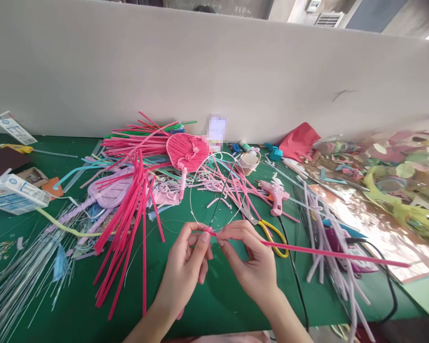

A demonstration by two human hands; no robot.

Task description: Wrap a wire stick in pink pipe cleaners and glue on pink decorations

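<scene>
My left hand (pixel 184 267) is closed in a pinch at the bottom of a thin wire hoop (pixel 190 197), where a small pink knot of pipe cleaner is wound around it. A dark straight stem (pixel 221 193) crosses inside the hoop and meets that same spot. Between the thumb and fingers of my right hand (pixel 252 264) is a long pink pipe cleaner (pixel 336 256); its free end sticks out far to the right. Behind the hoop lies a finished-looking pink fan (pixel 182 155) with small flowers. Yellow-handled scissors (pixel 284 238) rest beside my right hand.
Bundles of pink pipe cleaners (pixel 119 257) and a lilac fan (pixel 112 190) lie to the left, near silvery wires (pixel 21 286). On the right are a pink glue gun (pixel 277 197) with a black cord (pixel 296 281), lilac pipe cleaners (pixel 314 233) and paper scraps. A pale partition (pixel 164 71) stands behind.
</scene>
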